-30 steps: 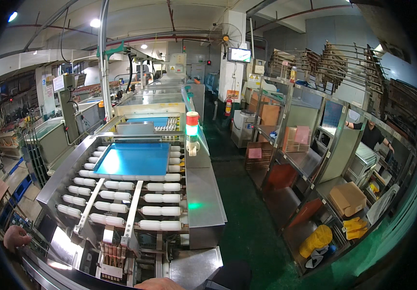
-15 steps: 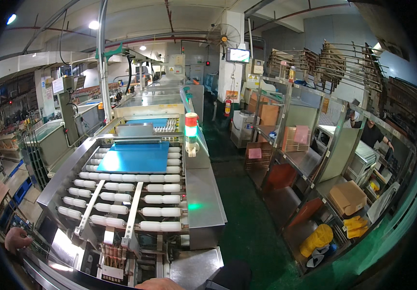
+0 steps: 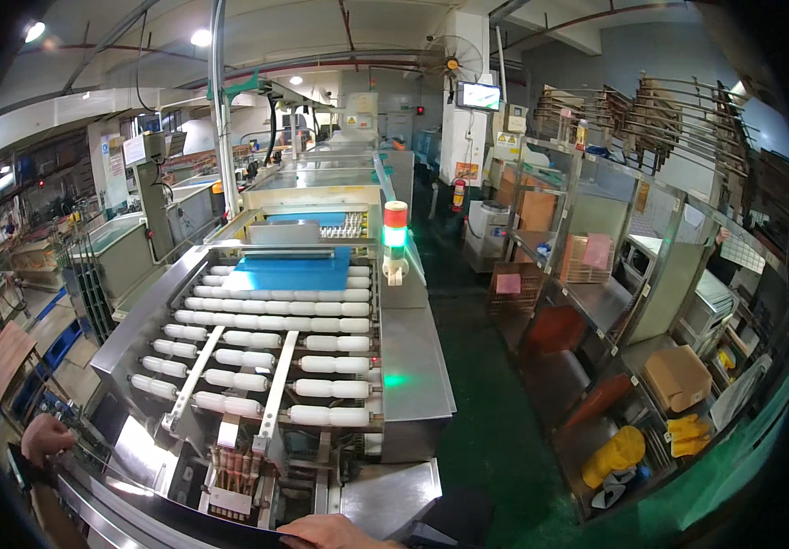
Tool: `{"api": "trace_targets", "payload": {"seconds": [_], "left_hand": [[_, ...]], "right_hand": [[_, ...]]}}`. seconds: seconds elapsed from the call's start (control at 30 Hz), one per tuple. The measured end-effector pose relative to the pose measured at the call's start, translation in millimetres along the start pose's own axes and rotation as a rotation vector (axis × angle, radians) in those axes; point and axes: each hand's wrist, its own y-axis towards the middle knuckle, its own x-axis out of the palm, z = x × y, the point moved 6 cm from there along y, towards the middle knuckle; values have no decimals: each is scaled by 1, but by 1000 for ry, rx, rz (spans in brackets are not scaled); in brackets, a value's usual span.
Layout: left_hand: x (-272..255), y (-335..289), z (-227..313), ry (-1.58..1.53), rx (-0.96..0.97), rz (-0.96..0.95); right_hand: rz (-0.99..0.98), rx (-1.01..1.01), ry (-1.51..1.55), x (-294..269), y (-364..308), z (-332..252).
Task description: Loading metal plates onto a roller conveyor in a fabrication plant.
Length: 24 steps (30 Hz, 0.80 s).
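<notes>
My left hand (image 3: 48, 437), fingers curled, is at the lower left beside the machine's metal side rail (image 3: 111, 512); whatever it might hold is hidden. At the bottom edge my right hand (image 3: 335, 532) shows only its back, by a dark edge that I cannot make out, and its fingers are out of sight. In front of me runs a conveyor of white rollers (image 3: 271, 322). On its far rollers lies a flat blue panel (image 3: 289, 272), partly under a metal crossbar. Another blue panel (image 3: 321, 220) shows farther inside the machine.
A red, white and green signal light (image 3: 395, 238) stands on the machine's right side. Along the right, past a green floor aisle (image 3: 486, 393), is a metal rack (image 3: 587, 293) with boards, a cardboard box (image 3: 676, 377) and yellow gloves (image 3: 616, 456). Tanks (image 3: 120, 240) stand at left.
The blue panel has travelled away from me along the rollers, baring more of them. My view has shifted slightly to the left and down. Both hands stay near the machine's front.
</notes>
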Motion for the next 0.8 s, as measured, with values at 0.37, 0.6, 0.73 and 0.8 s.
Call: {"api": "trace_targets", "payload": {"seconds": [0.37,0.6,0.73,0.8], "left_hand": [[-6,-9,19,-34,-13,-2],[-6,-9,9,-51,-58,-12],[-10,-17,33,-78,-65,-1],[-7,-15,27,-66,-60,3]], "right_hand": [[25,56,31,-7,3,-6],[-2,49,20,-9,4,-10],[-72,85,4,-12,6,-15],[-92,82,-16,-7,4,-11]]}}
